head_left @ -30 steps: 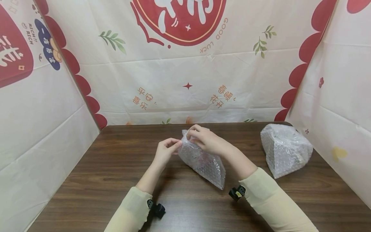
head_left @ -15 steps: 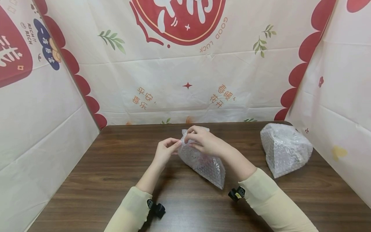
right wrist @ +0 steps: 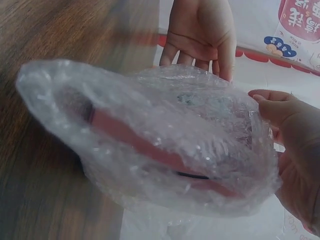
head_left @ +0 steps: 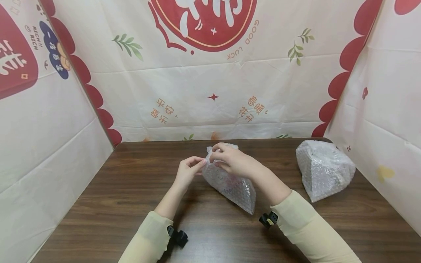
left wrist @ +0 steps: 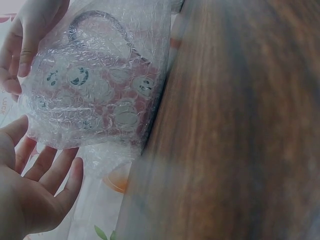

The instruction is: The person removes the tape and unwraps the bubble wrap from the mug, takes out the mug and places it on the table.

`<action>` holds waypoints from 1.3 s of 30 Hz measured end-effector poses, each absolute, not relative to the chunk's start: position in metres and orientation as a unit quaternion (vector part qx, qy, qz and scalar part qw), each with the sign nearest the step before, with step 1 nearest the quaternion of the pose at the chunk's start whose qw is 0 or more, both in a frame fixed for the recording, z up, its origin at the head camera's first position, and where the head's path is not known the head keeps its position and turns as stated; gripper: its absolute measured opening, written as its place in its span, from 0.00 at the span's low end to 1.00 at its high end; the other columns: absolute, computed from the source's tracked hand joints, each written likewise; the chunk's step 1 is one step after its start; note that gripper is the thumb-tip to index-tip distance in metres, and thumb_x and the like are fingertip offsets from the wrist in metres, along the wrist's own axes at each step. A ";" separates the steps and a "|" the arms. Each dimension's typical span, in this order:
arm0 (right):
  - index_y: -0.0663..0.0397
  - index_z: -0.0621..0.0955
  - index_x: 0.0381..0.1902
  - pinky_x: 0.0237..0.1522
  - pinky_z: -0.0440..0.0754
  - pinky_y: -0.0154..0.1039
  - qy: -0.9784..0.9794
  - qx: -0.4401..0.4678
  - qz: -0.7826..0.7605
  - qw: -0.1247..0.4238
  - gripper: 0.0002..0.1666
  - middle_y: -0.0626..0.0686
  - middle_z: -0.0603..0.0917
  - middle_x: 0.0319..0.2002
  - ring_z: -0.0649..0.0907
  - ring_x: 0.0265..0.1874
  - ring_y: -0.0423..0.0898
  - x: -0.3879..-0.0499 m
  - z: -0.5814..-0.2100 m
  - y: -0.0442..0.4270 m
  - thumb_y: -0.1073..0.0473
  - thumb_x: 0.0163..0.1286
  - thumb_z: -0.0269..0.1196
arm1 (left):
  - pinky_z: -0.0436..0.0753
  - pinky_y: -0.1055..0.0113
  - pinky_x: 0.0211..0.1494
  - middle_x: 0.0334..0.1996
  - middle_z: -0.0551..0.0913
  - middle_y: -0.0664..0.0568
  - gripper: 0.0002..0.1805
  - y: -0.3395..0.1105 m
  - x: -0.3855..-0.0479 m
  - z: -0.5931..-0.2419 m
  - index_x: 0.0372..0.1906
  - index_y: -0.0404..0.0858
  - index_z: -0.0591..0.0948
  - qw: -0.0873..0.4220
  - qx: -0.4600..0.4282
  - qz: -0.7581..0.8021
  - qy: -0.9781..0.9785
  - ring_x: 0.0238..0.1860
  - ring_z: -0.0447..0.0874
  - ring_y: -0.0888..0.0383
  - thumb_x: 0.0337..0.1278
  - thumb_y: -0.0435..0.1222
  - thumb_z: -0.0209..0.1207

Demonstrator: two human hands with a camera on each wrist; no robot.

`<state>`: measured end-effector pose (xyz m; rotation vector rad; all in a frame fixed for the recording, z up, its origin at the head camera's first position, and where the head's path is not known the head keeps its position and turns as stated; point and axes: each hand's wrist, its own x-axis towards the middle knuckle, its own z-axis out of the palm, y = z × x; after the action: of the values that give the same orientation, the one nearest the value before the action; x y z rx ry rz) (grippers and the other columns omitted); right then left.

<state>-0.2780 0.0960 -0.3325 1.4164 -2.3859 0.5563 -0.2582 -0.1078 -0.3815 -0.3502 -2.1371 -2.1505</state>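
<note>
Nearest me, beyond the pale sleeves (head_left: 149, 235) with small black cameras (head_left: 181, 239) strapped at the cuffs, the left hand (head_left: 186, 172) pinches the left edge of a bubble-wrapped package (head_left: 234, 188) between thumb and fingers, while the right hand (head_left: 235, 159) bends over its top, though I can't tell whether those fingers grip it. The package sits mid-table towards the back, a dark loop (left wrist: 127, 40) and pink printing showing through. Off to the right lies another wrapped bundle (head_left: 323, 170), and beyond the wooden table (head_left: 131, 204) hangs a printed cloth (head_left: 138, 91).
</note>
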 end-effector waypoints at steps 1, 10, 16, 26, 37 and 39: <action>0.51 0.81 0.38 0.42 0.80 0.38 -0.832 0.497 0.191 0.157 0.09 0.54 0.75 0.48 0.78 0.44 0.47 -0.278 -0.332 0.096 0.69 0.63 0.65 | 0.78 0.38 0.44 0.30 0.83 0.55 0.12 -0.108 -0.258 -0.382 0.41 0.20 0.80 0.045 -0.115 -0.704 -0.700 0.30 0.78 0.60 0.60 0.29 0.61; 0.52 0.78 0.34 0.36 0.78 0.36 -0.837 0.499 0.156 0.163 0.08 0.52 0.73 0.42 0.75 0.38 0.46 -0.275 -0.329 0.093 0.70 0.62 0.65 | 0.78 0.38 0.43 0.29 0.83 0.55 0.12 -0.107 -0.260 -0.383 0.40 0.19 0.79 0.046 -0.117 -0.705 -0.698 0.28 0.78 0.60 0.59 0.28 0.61; 0.52 0.74 0.32 0.34 0.75 0.36 -0.843 0.490 0.167 0.149 0.09 0.50 0.70 0.38 0.72 0.35 0.45 -0.275 -0.333 0.093 0.70 0.64 0.63 | 0.81 0.43 0.42 0.30 0.83 0.55 0.12 -0.107 -0.259 -0.382 0.40 0.20 0.79 0.038 -0.119 -0.703 -0.701 0.28 0.78 0.59 0.60 0.29 0.61; 0.51 0.71 0.31 0.31 0.71 0.35 -0.845 0.477 0.211 0.119 0.09 0.46 0.65 0.32 0.68 0.31 0.42 -0.277 -0.337 0.096 0.67 0.68 0.58 | 0.82 0.45 0.41 0.31 0.83 0.53 0.11 -0.108 -0.267 -0.390 0.40 0.21 0.80 0.037 -0.123 -0.701 -0.701 0.29 0.80 0.58 0.60 0.29 0.61; 0.53 0.72 0.35 0.34 0.72 0.37 -0.843 0.471 0.241 0.096 0.05 0.48 0.66 0.35 0.69 0.33 0.43 -0.276 -0.338 0.100 0.67 0.71 0.55 | 0.84 0.51 0.37 0.31 0.83 0.52 0.11 -0.107 -0.278 -0.408 0.39 0.25 0.82 0.062 -0.119 -0.699 -0.702 0.28 0.81 0.59 0.60 0.32 0.62; 0.52 0.71 0.36 0.36 0.72 0.38 -0.843 0.462 0.262 0.084 0.05 0.49 0.66 0.35 0.69 0.34 0.43 -0.277 -0.337 0.103 0.67 0.72 0.53 | 0.84 0.53 0.35 0.31 0.84 0.52 0.10 -0.107 -0.278 -0.408 0.38 0.25 0.82 0.065 -0.121 -0.697 -0.703 0.28 0.80 0.60 0.60 0.32 0.62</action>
<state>-0.2769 0.1028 -0.3372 1.3782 -2.5167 0.7813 -0.2775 -0.1070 -0.4083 -0.3660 -2.1236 -2.1051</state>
